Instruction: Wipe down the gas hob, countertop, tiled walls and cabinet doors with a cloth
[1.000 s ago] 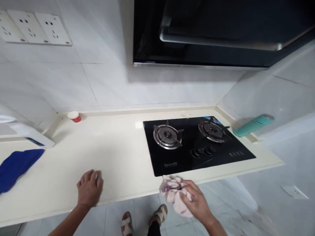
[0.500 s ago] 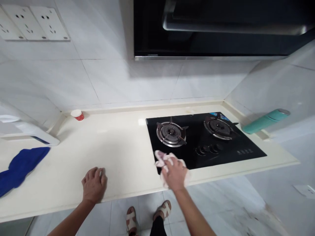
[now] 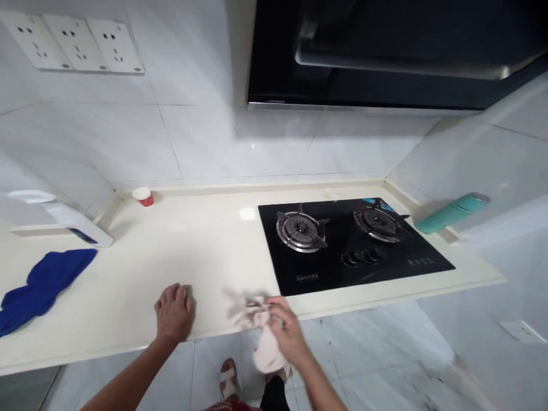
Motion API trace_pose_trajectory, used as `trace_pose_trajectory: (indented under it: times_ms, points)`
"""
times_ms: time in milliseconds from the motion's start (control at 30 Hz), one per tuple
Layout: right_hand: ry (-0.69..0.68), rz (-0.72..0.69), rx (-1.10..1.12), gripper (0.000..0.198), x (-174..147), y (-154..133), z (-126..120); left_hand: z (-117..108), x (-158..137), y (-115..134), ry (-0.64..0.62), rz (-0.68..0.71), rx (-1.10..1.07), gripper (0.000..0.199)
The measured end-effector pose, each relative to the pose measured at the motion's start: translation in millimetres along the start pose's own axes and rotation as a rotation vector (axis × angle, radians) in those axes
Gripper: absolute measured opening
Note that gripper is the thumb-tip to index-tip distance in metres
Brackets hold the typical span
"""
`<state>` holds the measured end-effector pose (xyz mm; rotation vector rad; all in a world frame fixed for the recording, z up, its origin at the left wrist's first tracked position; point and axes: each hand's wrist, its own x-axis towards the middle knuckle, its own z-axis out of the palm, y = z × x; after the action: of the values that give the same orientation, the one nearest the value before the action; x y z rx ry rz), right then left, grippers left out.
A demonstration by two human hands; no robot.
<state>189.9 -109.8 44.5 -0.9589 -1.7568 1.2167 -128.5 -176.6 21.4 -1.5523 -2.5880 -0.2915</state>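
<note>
A pale pink cloth point(image 3: 269, 349) is gripped in my right hand point(image 3: 287, 330) at the counter's front edge, just left of the black gas hob point(image 3: 334, 274). Part of the cloth hangs over the edge; its left end is blurred by motion. My left hand point(image 3: 174, 311) rests on the cream countertop point(image 3: 205, 257) near the front edge. Its fingers are curled in, and nothing shows in them.
A blue cloth point(image 3: 51, 279) and a white spray bottle point(image 3: 81, 222) lie to the left. Near the back wall is a red and white paper cup point(image 3: 144, 196). A teal flask point(image 3: 449, 214) leans at the right wall. The dark range hood point(image 3: 363, 57) overhangs the hob.
My right hand has moved left and toward me with the pink cloth, off the hob's front left corner. My left hand stays on the counter. The view has shifted slightly.
</note>
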Motion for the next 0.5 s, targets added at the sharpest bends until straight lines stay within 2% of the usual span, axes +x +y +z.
trace_pose_trajectory:
  times_ms: [133, 200, 233, 267, 333, 433, 500]
  points:
    - [0.231, 0.110, -0.429, 0.033, 5.9, 34.4, -112.6, 5.1, -1.3, -0.4, 0.014, 0.004, 0.002, 0.035]
    - [0.347, 0.227, -0.604, 0.043, 14.1, 55.0, -145.1, 6.8, -1.4, -0.8, 0.018, 0.008, 0.007, 0.035]
    - [0.390, 0.282, -0.660, 0.046, 18.2, 62.9, -150.3, 7.3, -1.4, -0.9, 0.020, 0.011, 0.011, 0.035]
    - [0.424, 0.327, -0.694, 0.048, 21.8, 68.1, -147.8, 7.5, -1.5, -1.0, 0.020, 0.015, 0.015, 0.034]
    - [0.422, 0.370, -0.788, 0.046, 26.2, 68.3, -121.9, 7.5, -1.5, -1.1, 0.019, 0.022, 0.023, 0.034]
    - [0.230, 0.324, -1.002, 0.042, 25.3, 46.1, -50.3, 7.0, -1.2, -1.1, 0.020, 0.023, 0.028, 0.035]
    - [0.069, 0.235, -1.033, 0.035, 20.5, 26.0, 1.4, 7.1, -0.8, -1.4, 0.024, 0.021, 0.026, 0.035]
